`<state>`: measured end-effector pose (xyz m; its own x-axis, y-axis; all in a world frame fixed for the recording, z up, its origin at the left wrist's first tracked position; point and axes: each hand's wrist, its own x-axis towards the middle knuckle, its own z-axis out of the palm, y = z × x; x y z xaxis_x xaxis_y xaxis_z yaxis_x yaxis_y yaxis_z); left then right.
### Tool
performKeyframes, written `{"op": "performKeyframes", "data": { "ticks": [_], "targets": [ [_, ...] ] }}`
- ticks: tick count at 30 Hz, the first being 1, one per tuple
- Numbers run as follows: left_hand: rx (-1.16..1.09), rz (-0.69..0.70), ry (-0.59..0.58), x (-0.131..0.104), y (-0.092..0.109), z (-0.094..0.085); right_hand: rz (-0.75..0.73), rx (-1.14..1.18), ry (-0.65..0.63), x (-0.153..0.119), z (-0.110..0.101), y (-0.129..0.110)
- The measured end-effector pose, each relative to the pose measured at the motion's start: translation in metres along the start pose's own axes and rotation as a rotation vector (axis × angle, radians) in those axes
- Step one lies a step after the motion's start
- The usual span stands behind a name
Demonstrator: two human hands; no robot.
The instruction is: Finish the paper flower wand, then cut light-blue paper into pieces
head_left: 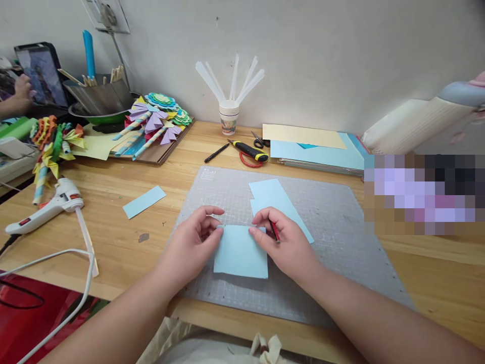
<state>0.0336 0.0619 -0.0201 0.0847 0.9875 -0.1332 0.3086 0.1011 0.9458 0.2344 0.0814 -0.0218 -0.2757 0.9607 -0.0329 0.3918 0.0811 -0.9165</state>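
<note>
A light blue paper square lies on the grey cutting mat. My left hand pinches its upper left corner with thumb and fingertips. My right hand presses the square's upper right edge while a red pencil is tucked between its fingers. A larger light blue paper piece lies on the mat just behind my right hand.
A blue paper strip and a white glue gun lie to the left. A pen, utility knife and scissors sit behind the mat, near a paper cup and stacked paper sheets. Another person's hand is far left.
</note>
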Motion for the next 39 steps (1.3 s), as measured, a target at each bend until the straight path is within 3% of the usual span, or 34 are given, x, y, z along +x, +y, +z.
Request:
{"op": "performKeyframes", "data": {
  "ticks": [3,8,11,18,31,35,39],
  "targets": [
    [0.078,-0.016,0.004,0.004,-0.002,-0.003,-0.033,-0.138,0.023,0.005,-0.004,0.003],
    [0.588,0.205,0.114,-0.001,-0.005,-0.001,-0.025,-0.345,-0.042,0.009,-0.005,0.007],
    [0.835,0.293,0.077,-0.011,-0.006,0.004,0.013,-0.389,-0.046,0.009,-0.003,0.007],
    [1.194,0.4,0.112,-0.024,-0.009,0.015,0.006,-0.593,0.019,0.011,-0.004,0.006],
    [1.334,0.397,0.097,-0.024,-0.008,0.018,-0.018,-0.645,-0.122,0.01,-0.002,0.001],
    [1.302,0.398,0.111,-0.023,-0.01,0.018,-0.017,-0.618,-0.097,0.009,-0.002,0.002],
    [1.135,0.431,0.195,-0.025,-0.015,0.011,-0.027,-0.55,0.001,0.01,-0.005,0.004]
  ]
}}
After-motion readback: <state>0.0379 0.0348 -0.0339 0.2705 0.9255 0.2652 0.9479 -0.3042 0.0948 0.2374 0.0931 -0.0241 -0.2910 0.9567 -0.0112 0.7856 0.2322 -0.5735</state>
